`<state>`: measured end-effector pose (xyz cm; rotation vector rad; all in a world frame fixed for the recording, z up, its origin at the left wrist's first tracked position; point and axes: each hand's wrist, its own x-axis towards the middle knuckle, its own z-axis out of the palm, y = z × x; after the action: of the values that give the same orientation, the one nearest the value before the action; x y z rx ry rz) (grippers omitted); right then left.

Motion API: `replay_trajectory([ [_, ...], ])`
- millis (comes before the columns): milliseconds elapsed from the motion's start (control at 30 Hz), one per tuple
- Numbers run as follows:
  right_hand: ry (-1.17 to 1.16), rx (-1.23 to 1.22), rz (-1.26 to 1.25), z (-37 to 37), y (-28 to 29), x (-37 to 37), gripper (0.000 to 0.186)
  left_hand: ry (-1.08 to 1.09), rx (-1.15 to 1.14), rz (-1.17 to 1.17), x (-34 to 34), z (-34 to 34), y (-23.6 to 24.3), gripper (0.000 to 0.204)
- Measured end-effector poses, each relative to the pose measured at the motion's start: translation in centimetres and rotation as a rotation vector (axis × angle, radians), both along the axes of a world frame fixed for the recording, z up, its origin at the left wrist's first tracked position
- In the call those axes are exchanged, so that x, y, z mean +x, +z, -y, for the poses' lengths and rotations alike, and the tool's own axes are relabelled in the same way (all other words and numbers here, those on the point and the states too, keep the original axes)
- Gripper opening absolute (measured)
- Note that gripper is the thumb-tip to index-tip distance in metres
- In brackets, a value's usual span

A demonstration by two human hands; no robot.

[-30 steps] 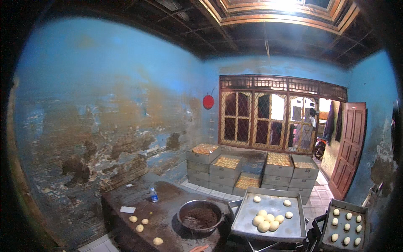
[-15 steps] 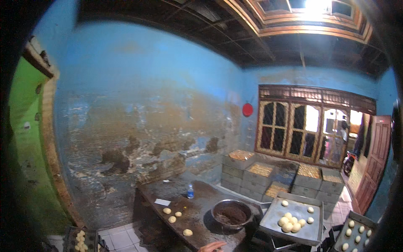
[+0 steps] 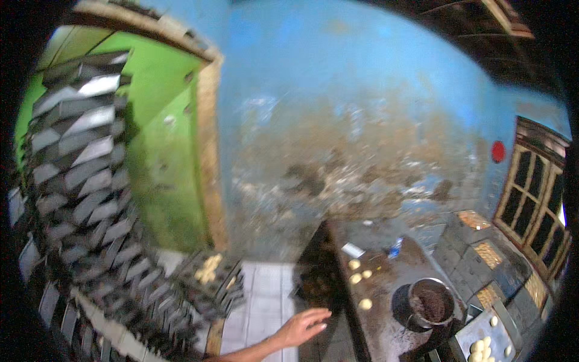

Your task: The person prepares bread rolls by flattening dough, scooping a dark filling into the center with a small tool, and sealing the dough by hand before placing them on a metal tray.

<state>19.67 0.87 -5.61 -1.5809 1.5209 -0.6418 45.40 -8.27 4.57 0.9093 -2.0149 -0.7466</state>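
My left hand [image 3: 304,326] reaches in from the lower edge with its fingers apart and nothing in them. It is over the floor beside the dark, stained table [image 3: 377,326]. On the table's near left side lie pale dough balls [image 3: 365,304]. A round metal basin [image 3: 429,301] with a dark interior sits to their right, and a plastic bottle [image 3: 395,247] and a white flat piece [image 3: 353,250] lie farther back. A metal tray [image 3: 506,329] with pale balls stands at the lower right. My right hand is not in view.
A tall, blurred stack of dark metal trays [image 3: 78,157] stands at the left before a green wall. A low tray stack [image 3: 211,283] holds more pale pieces beside tiled floor [image 3: 259,289]. Filled metal boxes [image 3: 458,253] are stacked under the barred window [image 3: 531,193].
The view has swung left, bringing the tall tray stack into sight and shifting table and window rightward. More of my left hand and forearm now shows.
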Motion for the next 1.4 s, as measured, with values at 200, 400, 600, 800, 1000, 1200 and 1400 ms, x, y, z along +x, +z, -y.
replay_trajectory([
  [200, 0.051, 0.210, 0.018, 3.7, -7.5, 2.9, 0.059, 0.154, -0.010, -0.134, 5.2, 3.5, -2.2, 0.041],
  [400, 0.075, 0.581, 0.020, 7.2, -17.7, 5.2, 0.051, 0.279, 0.103, -0.182, 13.9, 10.4, -6.9, 0.041],
  [600, 0.052, 0.704, -0.088, 18.8, -20.3, 17.1, 0.050, 0.347, 0.246, -0.244, 23.7, 23.6, -14.7, 0.043],
  [800, 0.123, 0.722, -0.137, 33.5, -23.9, 30.4, 0.049, 0.523, 0.435, -0.201, 34.6, 33.2, -20.0, 0.045],
  [1000, 0.202, 0.687, -0.133, 42.2, -26.4, 40.2, 0.047, 0.614, 0.576, -0.203, 39.9, 34.1, -26.5, 0.044],
  [1200, 0.243, 0.710, -0.156, 44.1, -27.5, 43.6, 0.046, 0.693, 0.615, -0.209, 42.7, 34.2, -27.0, 0.043],
  [1400, 0.247, 0.714, -0.177, 44.1, -26.3, 42.0, 0.045, 0.779, 0.612, -0.126, 43.4, 33.4, -26.5, 0.044],
])
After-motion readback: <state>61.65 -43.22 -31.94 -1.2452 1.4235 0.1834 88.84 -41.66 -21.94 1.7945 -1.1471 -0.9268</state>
